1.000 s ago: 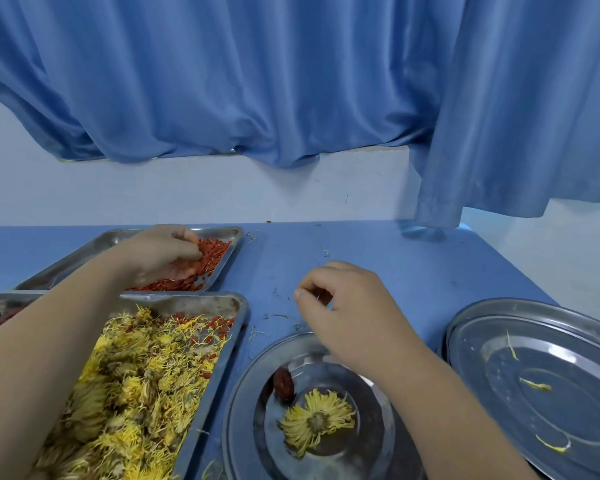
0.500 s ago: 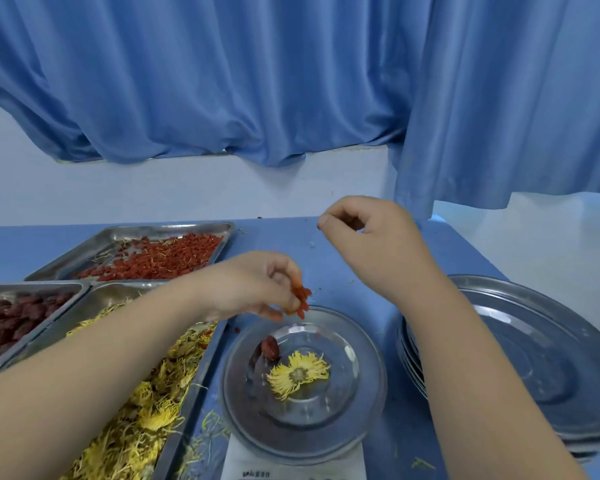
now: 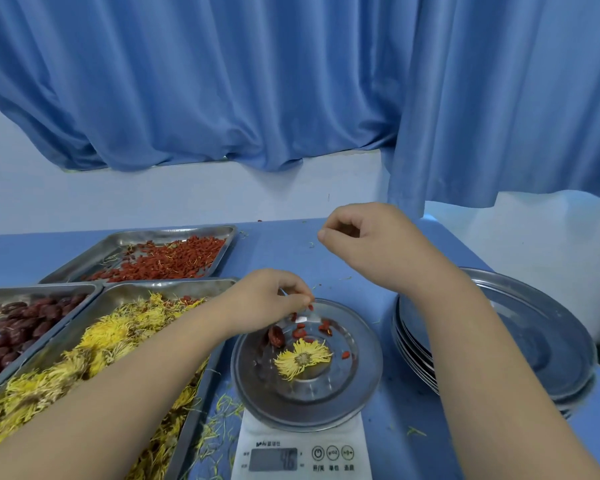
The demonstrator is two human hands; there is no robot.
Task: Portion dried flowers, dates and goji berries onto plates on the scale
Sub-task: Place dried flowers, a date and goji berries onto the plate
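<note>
A round steel plate [image 3: 357, 386] sits on the white scale [image 3: 302, 452]. On it lie a yellow dried flower [image 3: 302, 358], one dark red date [image 3: 277, 336] and several goji berries [image 3: 321, 330]. My left hand [image 3: 269, 299] hovers at the plate's far left rim, its fingertips pinched together with a goji berry or two at them. My right hand [image 3: 371, 240] is raised beyond the plate, fingers loosely curled, and I see nothing in it.
Three steel trays stand at the left: goji berries [image 3: 167, 259] at the back, dates [image 3: 18, 327] at the far left, dried flowers [image 3: 84, 358] in front under my left forearm. A stack of steel plates [image 3: 548, 344] sits at the right. Blue curtains hang behind the table.
Goji berries have dropped from my left hand onto the plate. The left hand came from the goji tray to the plate's rim. My right hand rose away from the plate.
</note>
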